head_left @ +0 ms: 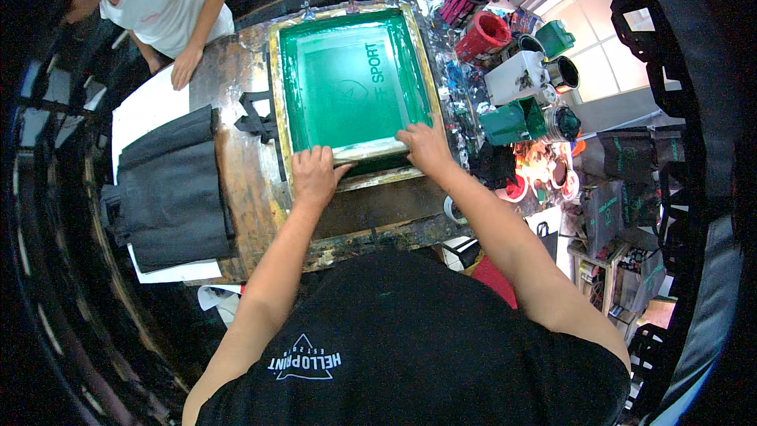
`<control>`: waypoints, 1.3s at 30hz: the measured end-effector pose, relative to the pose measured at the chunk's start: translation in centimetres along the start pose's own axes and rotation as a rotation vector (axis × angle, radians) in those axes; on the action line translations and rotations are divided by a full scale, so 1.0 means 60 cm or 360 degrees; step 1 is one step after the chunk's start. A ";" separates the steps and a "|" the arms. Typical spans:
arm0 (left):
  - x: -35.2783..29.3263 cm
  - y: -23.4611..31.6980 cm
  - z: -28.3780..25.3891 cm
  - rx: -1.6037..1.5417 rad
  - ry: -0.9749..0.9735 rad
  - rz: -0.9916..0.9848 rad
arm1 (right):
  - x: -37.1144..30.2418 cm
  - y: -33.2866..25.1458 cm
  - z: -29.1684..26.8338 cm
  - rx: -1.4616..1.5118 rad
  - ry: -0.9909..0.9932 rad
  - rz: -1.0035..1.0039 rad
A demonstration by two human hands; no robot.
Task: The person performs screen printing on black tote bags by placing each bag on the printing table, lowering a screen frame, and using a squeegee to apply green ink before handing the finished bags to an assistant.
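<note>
A screen-printing frame [274,71] with yellowish edges lies on the worn table in front of me. Green ink covers its mesh [335,63], where a dark stencil of letters and an outline shows. Across the frame's near end lies a long pale-edged squeegee [369,147]. My left hand [314,177] grips its left end, fingers over the top and thumb on the near side. At the other end, my right hand [428,146] is closed around it, with one finger stretched along the frame's right edge. A black strap [254,114] sticks out left of the frame.
Stacked black fabric bags [169,189] lie on white board at left. A co-worker [169,0] leans at the table's far left corner. Ink containers crowd the right side, including a red bucket [482,35], a white jug [516,77] and a green tub [512,122].
</note>
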State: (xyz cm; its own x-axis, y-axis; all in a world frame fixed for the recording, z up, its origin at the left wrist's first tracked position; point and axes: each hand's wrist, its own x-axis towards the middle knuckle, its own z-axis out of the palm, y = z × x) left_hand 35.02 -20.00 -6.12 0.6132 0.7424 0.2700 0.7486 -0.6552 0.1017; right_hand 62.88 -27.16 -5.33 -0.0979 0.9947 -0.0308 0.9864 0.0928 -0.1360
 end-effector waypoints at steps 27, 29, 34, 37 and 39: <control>-0.186 -0.125 0.041 -0.0399 -0.0325 -0.0742 | -0.073 -0.110 0.035 -0.0047 0.0120 -0.0273; -0.186 -0.126 0.043 -0.0433 -0.0252 -0.0716 | -0.075 -0.114 0.028 -0.0055 0.0165 -0.0259; -0.196 -0.118 0.042 -0.0681 0.0144 -0.0701 | -0.067 -0.126 -0.024 -0.0099 0.0241 -0.0176; -0.197 -0.117 0.051 -0.1257 0.0266 -0.0842 | -0.050 -0.135 -0.081 -0.0124 0.0245 -0.0121; -0.166 -0.096 0.017 -0.1581 0.0573 -0.0711 | -0.041 -0.141 -0.123 -0.0076 0.0315 -0.0090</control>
State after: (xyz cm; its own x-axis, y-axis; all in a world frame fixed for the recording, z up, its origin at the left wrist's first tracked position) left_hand 24.84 -23.50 -10.38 0.1151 0.9582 0.2618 0.2531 -0.2831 0.9251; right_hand 55.74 -30.09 3.20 -0.1300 0.9766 0.1711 0.9856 0.1461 -0.0846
